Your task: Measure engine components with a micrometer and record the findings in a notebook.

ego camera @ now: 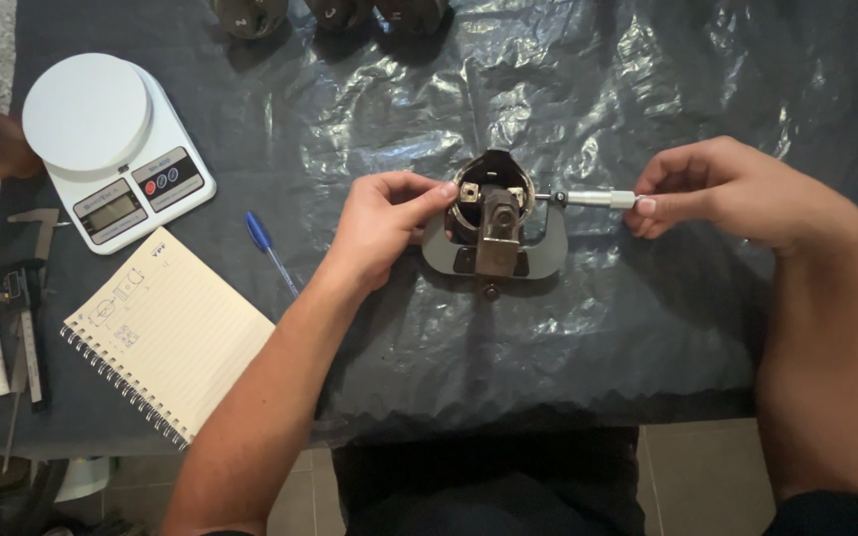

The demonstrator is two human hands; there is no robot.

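Two bare hands work over the counter (647, 328), which is covered by a crinkled black plastic sheet. The left hand (381, 226) has its fingers (427, 199) closed on the rim of a dark round metal part with a brass-coloured block at its centre (490, 213). That part sits mid-counter, within the grey C-shaped frame of a micrometer (494, 253). The right hand (722, 191) pinches the end of the micrometer's silver thimble (603, 199) between thumb and fingertips; whether the spindle touches the part cannot be told at this distance. To the left lie a blue pen (268, 248), a spiral-bound lined notepad (166, 333) and a white round-topped digital scale (111, 149). Steel callipers (30, 308) rest at the counter's left edge.
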